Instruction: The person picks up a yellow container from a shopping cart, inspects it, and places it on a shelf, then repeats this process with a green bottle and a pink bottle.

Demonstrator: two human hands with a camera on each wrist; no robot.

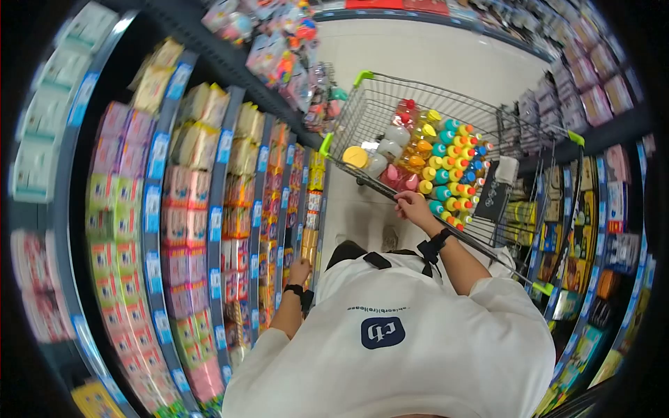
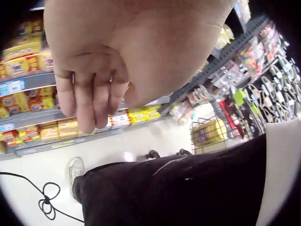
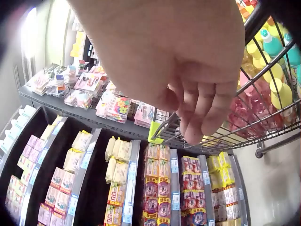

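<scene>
A wire shopping cart (image 1: 369, 104) with green corner caps stands in front of me, loaded with several coloured bottles (image 1: 446, 167). My right hand (image 1: 411, 205) sits at the cart's near rim. In the right wrist view the right hand (image 3: 197, 108) has loosely curled fingers in front of the cart's wires (image 3: 162, 129), with the fingertips free and nothing inside them. My left hand (image 1: 301, 268) hangs by my side next to the left shelves. In the left wrist view the left hand (image 2: 94, 94) has relaxed, loosely curled fingers that hold nothing.
Shelves of packaged goods (image 1: 209, 209) line the left of the aisle, with toys (image 1: 279, 49) hanging above. More shelves (image 1: 592, 209) stand close on the right, behind the cart. Pale floor (image 1: 418, 49) runs ahead. A black cable (image 2: 44, 200) lies by my shoe (image 2: 75, 172).
</scene>
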